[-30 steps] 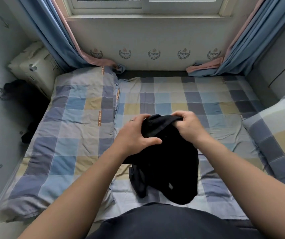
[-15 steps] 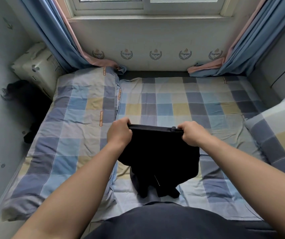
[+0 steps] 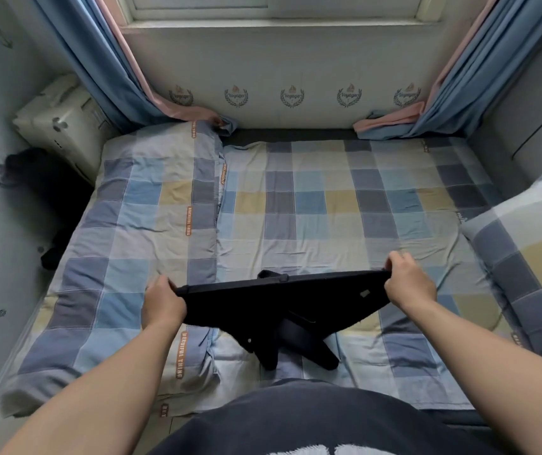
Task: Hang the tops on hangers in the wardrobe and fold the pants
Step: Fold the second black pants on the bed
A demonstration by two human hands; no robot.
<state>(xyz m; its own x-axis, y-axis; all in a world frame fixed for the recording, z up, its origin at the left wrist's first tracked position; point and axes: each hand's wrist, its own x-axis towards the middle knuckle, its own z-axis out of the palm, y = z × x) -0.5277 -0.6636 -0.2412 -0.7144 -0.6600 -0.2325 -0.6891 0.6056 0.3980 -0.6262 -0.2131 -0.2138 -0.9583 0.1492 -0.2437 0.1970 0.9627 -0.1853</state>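
Observation:
A pair of black pants (image 3: pixel 282 303) is stretched out by its waistband just above the checked bed (image 3: pixel 328 205). My left hand (image 3: pixel 162 302) grips the waistband's left end and my right hand (image 3: pixel 409 284) grips its right end. The legs hang down toward me and their ends rest on the sheet near my body. No wardrobe, hangers or tops are in view.
A folded checked quilt (image 3: pixel 138 231) covers the bed's left half and a matching pillow (image 3: pixel 532 257) lies at the right. A cream suitcase (image 3: pixel 62 126) and dark clothing (image 3: pixel 43 198) sit by the left wall. Blue curtains (image 3: pixel 98 60) hang beside the window.
My hands have moved apart along the waistband, pulling the bunched black pants wide and taut. The legs now hang spread below.

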